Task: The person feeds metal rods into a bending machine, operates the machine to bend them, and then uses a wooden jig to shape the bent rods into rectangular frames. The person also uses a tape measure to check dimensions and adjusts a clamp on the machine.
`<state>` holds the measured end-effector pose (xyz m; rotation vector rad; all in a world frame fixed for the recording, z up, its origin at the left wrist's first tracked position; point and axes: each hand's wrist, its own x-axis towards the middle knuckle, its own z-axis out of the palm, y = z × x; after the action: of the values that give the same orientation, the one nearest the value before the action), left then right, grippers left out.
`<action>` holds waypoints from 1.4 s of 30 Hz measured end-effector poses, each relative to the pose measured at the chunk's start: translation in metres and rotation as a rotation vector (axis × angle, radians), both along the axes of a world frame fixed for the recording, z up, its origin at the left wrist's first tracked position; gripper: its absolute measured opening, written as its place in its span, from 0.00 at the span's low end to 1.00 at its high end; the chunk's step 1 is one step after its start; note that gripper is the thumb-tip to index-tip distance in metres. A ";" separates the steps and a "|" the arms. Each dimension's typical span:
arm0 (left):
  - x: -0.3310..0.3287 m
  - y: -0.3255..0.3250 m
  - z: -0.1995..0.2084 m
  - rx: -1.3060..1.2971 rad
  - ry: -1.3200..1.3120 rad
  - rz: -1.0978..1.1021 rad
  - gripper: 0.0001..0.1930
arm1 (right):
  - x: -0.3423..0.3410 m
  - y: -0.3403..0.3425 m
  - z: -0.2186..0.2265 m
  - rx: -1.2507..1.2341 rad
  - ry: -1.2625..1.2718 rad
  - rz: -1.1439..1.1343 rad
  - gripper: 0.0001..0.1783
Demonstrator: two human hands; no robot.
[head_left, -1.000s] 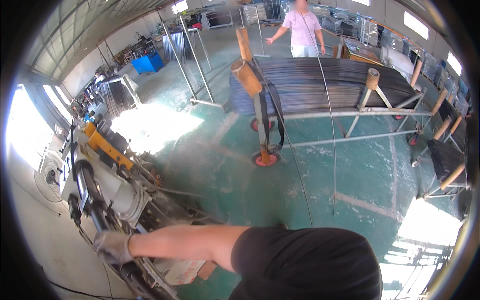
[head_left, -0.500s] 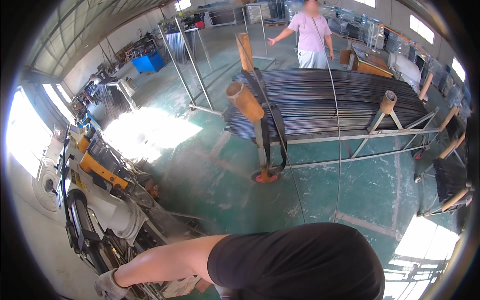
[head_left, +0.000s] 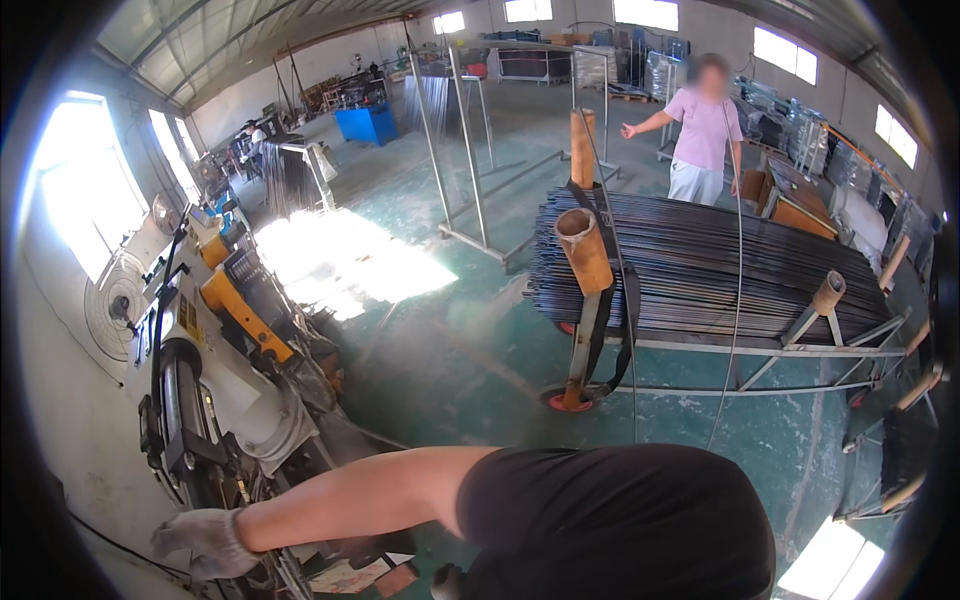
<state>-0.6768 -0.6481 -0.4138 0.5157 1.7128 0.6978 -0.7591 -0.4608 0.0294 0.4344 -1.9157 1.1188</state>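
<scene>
Since the earlier frame the view has swung left and up, shifting the white-and-yellow machine (head_left: 238,390) and rod cart (head_left: 590,258) rightward. The gloved right hand (head_left: 208,546) is beside the machine's near end, fingers bent; I cannot tell whether it grips anything. The left hand is unseen. Rods (head_left: 690,265) hide a co-worker's (head_left: 702,135) lower legs.

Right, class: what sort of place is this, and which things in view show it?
Probably a factory workshop, perhaps for metalwork: long dark rods lie stacked on a wheeled rack, and a bulky machine stands at the left.
</scene>
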 end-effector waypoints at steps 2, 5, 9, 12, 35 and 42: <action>0.000 -0.001 -0.003 -0.006 0.003 0.015 0.14 | 0.074 0.010 -0.011 -0.119 -0.152 0.013 0.37; 0.005 0.013 -0.002 0.023 0.012 0.023 0.14 | 0.175 0.050 -0.070 -0.262 -0.193 -0.191 0.40; 0.000 0.030 0.020 0.192 0.023 0.045 0.14 | 0.312 0.074 -0.173 -0.735 -0.532 -0.748 0.31; 0.058 0.097 0.085 0.374 0.035 -0.112 0.16 | 0.395 0.080 -0.250 -1.398 -0.482 -0.867 0.29; 0.417 0.218 0.211 0.933 0.507 -1.295 0.15 | 0.615 0.075 -0.368 -1.916 0.414 -0.739 0.25; 0.439 0.211 0.201 0.951 0.599 -1.225 0.11 | 0.646 0.071 -0.393 -1.765 0.273 -1.056 0.23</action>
<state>-0.2379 -0.4366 -0.2127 2.3495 1.0818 0.3755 -0.1132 -0.3894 -0.3637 -1.1673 -0.2060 1.3358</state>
